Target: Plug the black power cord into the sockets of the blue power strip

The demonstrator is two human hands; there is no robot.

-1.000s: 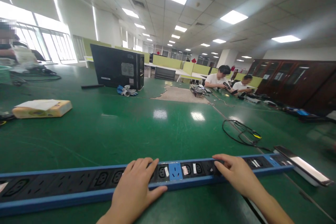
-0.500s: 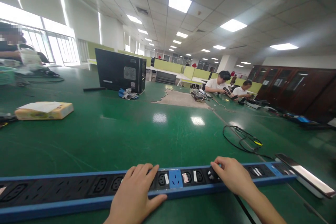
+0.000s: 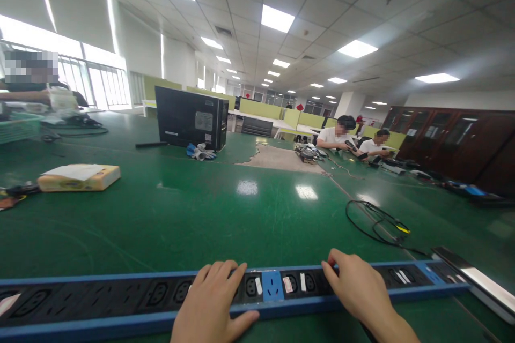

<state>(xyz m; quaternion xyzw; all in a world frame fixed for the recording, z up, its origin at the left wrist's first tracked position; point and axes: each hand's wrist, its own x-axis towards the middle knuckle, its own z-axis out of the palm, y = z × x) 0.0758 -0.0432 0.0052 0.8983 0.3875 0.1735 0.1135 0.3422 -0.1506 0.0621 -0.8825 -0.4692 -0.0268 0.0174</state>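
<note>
A long blue power strip (image 3: 112, 298) with black sockets lies across the table before me. My left hand (image 3: 212, 300) grips it near the middle, fingers over the top and thumb against the near side. To its right is a blue socket (image 3: 272, 285), with small paper labels on sockets around it. My right hand (image 3: 359, 285) is closed in a pinch over the strip further right. Its fingers hide most of a black plug, whose black cable (image 3: 367, 332) comes out below the wrist. I cannot tell how far the plug sits in a socket.
A phone-like slab (image 3: 477, 281) lies by the strip's right end, with a coiled black cable (image 3: 374, 222) beyond it. A tissue pack (image 3: 80, 178), a black computer case (image 3: 191, 118) and gloves (image 3: 200, 151) stand further off. Several people sit around the table.
The view has tilted up slightly and shifted left. The plug's metal prongs, visible earlier by my right fingertips, are now hidden as that hand has turned over the strip. My left hand keeps its grip.
</note>
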